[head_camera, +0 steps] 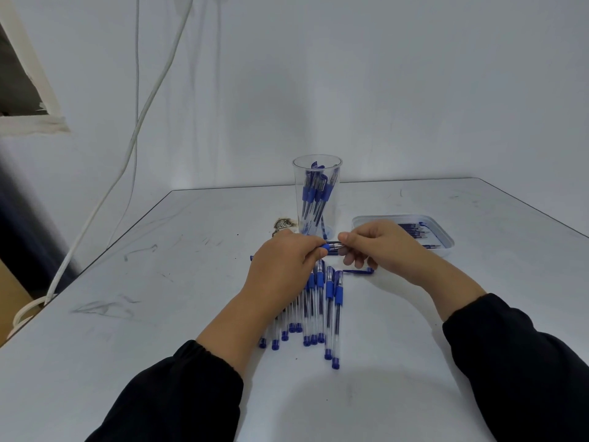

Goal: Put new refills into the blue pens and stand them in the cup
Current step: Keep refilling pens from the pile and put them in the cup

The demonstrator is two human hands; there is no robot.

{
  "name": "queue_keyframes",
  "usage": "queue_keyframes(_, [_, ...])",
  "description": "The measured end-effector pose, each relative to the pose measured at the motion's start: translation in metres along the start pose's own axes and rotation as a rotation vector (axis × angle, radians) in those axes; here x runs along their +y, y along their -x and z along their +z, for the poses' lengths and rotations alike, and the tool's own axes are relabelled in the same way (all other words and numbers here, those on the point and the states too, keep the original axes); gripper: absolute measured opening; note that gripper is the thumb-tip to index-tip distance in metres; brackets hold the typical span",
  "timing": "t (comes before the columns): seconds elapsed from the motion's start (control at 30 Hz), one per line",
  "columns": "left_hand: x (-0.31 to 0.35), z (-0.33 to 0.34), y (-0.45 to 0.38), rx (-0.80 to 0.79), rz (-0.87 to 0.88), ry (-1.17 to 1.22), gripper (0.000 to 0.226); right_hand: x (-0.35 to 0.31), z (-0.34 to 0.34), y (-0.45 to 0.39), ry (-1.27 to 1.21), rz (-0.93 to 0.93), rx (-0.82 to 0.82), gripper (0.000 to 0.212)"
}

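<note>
White cable [140, 129] hung down wall past bench's left edge; left hand [283, 266] curled round blue pen [330, 247] at mid-bench, right hand [376, 247] pinching its other end; pen row [315, 311] laid beneath; cup [317, 199] stood behind; refill tray [403, 232] set toward right edge

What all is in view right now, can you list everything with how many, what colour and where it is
Cup: one, clear, back centre of table, blue pens standing inside.
Pens on table: about ten, blue and clear, row below the hands.
Held pen: one, blue, between both hands.
Pen cap: one, blue, under right hand.
Tray: one, clear, right, holding refills.
Table: one, white, scuffed.
Cables: white, left wall.
Left hand: grips pen.
Right hand: pinches pen.
</note>
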State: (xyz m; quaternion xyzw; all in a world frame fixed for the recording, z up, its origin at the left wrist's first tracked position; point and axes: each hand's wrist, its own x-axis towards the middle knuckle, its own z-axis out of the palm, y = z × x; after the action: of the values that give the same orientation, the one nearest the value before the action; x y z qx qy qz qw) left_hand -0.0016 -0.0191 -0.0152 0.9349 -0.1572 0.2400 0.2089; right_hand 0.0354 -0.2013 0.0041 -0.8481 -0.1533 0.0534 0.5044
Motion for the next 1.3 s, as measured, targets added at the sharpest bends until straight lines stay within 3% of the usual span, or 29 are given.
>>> queue_keyframes(0.13, [-0.002, 0.001, -0.001, 0.006, 0.029, -0.038, 0.026, 0.000, -0.001, 0.000, -0.059, -0.033, -0.023, 0.007])
queue_keyframes(0.3, [-0.003, 0.002, -0.001, 0.033, 0.048, -0.039, 0.026, 0.001, 0.001, -0.001, -0.074, 0.003, -0.008, 0.022])
queue_keyframes(0.43, [-0.005, 0.004, 0.000, 0.045, 0.076, -0.047, 0.024, 0.002, 0.000, -0.001, -0.084, -0.022, -0.042, 0.009])
queue_keyframes(0.63, [-0.004, 0.004, 0.000, 0.063, 0.079, -0.044, 0.023, 0.001, 0.002, -0.001, -0.125, 0.038, -0.023, 0.024])
queue_keyframes(0.77, [-0.004, 0.003, 0.000, 0.035, 0.076, -0.058, 0.024, 0.001, -0.001, 0.000, -0.144, 0.014, -0.041, 0.010])
queue_keyframes(1.0, [-0.005, 0.004, -0.001, 0.032, 0.074, -0.072, 0.024, 0.002, -0.001, -0.001, -0.133, 0.042, -0.038, 0.011])
queue_keyframes(1.3, [-0.006, 0.004, -0.001, 0.022, 0.010, -0.078, 0.026, 0.010, -0.011, -0.007, -0.038, 0.013, 0.126, 0.012])
